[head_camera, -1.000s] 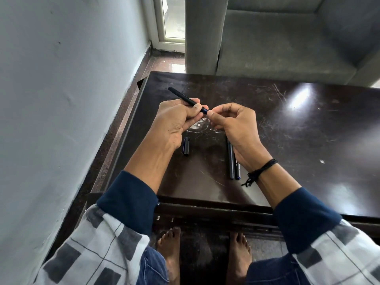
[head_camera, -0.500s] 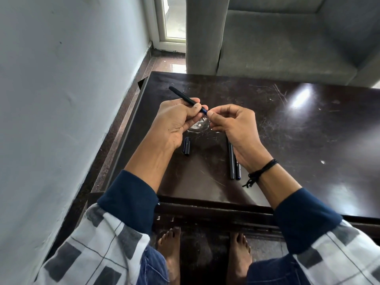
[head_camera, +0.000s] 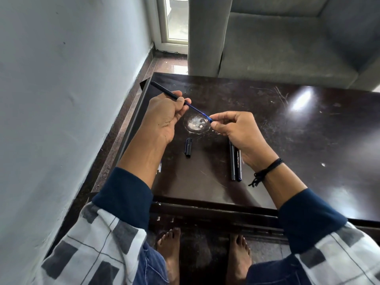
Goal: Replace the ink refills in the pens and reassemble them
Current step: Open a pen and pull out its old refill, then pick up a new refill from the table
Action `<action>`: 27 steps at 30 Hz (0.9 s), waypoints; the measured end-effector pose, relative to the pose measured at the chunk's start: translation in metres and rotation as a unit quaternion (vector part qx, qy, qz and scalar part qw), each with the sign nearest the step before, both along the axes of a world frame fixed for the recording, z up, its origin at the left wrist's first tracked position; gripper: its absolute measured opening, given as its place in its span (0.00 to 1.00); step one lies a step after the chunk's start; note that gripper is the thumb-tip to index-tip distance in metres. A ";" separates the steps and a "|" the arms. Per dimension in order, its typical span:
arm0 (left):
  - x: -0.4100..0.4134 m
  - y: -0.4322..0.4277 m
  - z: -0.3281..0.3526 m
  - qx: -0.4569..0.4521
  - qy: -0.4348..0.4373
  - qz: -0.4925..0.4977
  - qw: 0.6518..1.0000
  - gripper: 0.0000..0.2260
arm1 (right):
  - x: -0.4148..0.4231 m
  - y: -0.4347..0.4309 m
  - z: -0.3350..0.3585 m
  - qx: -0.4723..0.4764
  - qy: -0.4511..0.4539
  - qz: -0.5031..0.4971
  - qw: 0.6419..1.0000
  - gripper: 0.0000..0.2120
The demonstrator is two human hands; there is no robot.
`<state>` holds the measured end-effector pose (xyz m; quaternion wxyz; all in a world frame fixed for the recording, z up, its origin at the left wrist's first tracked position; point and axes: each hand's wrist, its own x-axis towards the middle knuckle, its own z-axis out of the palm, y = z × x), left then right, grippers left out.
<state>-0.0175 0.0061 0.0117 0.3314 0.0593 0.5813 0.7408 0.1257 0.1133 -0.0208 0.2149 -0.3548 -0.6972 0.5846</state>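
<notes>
Since a moment ago the hands have drawn apart: over the far left of the table (head_camera: pixel 287 145) the right hand (head_camera: pixel 240 132) pinches the end of a thin blue refill (head_camera: pixel 198 110), likely light and bendy, best pulled straight, sliding from the black barrel (head_camera: pixel 164 91) wrapped in the left hand (head_camera: pixel 164 118).
</notes>
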 end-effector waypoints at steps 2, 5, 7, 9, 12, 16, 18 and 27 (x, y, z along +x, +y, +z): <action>-0.003 0.000 0.001 0.010 0.000 0.016 1.000 0.09 | 0.000 0.003 -0.004 0.047 -0.041 0.005 0.998 0.08; -0.002 0.000 0.000 0.019 -0.001 0.028 0.999 0.09 | -0.001 0.004 -0.008 0.144 -0.147 0.031 0.978 0.08; -0.001 0.002 -0.001 0.022 -0.005 0.033 0.999 0.09 | 0.000 -0.002 -0.006 0.207 -0.210 0.064 0.953 0.07; 0.000 0.004 -0.002 0.025 -0.009 0.034 0.999 0.09 | -0.001 -0.009 -0.004 0.249 -0.235 0.092 0.935 0.09; 0.003 0.006 -0.002 0.034 -0.019 0.034 0.999 0.09 | -0.002 -0.015 -0.004 0.269 -0.254 0.116 0.922 0.12; 0.007 0.007 -0.002 0.043 -0.036 0.028 0.998 0.09 | -0.002 -0.015 -0.007 0.279 -0.282 0.127 0.909 0.10; 0.007 0.006 -0.003 0.048 -0.046 0.029 0.997 0.09 | -0.001 -0.013 -0.008 0.284 -0.277 0.121 0.910 0.07; 0.016 0.007 -0.002 0.073 -0.171 -0.026 0.982 0.07 | -0.002 -0.012 0.005 0.003 0.093 -0.052 0.994 0.09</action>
